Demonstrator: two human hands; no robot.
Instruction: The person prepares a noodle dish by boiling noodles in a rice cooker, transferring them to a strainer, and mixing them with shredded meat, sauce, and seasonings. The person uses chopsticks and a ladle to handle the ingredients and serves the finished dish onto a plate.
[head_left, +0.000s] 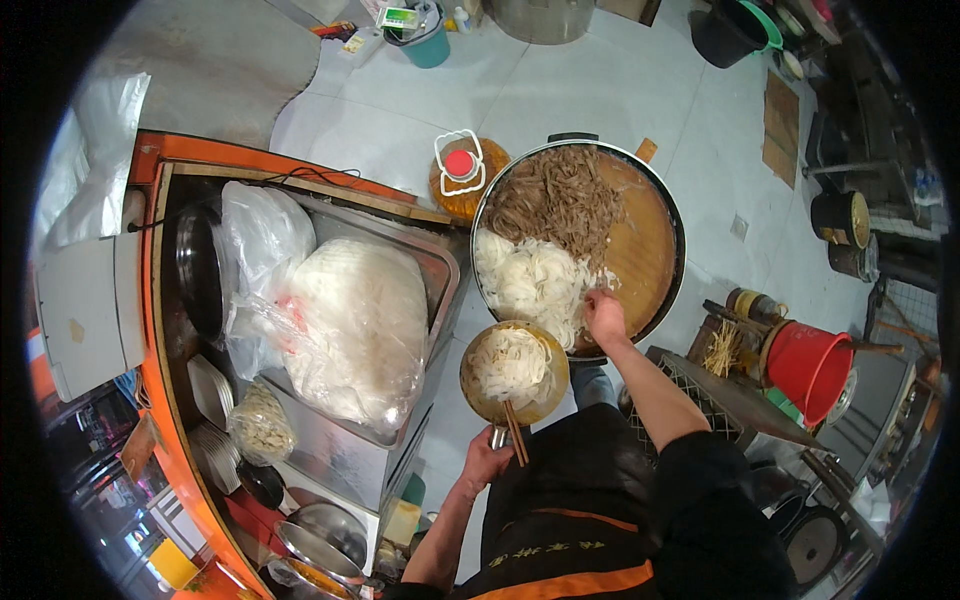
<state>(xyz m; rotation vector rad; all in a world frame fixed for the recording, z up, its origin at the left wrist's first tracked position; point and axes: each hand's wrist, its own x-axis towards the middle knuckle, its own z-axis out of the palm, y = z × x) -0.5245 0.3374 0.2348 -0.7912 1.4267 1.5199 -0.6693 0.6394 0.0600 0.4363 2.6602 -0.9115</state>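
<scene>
My left hand is closed around the handle of a small metal pan. White flat noodles and a pair of wooden chopsticks lie in that pan. My right hand reaches over a large round pan, its fingers at the edge of a pile of white noodles; whether they grip any is hard to tell. Brown noodles fill the upper left of the large pan, whose bare brown base shows at the right.
Left of me, a metal tray holds a big plastic bag of white noodles. A red-capped oil jug stands behind the large pan. At the right are a red bucket and a metal-topped stand.
</scene>
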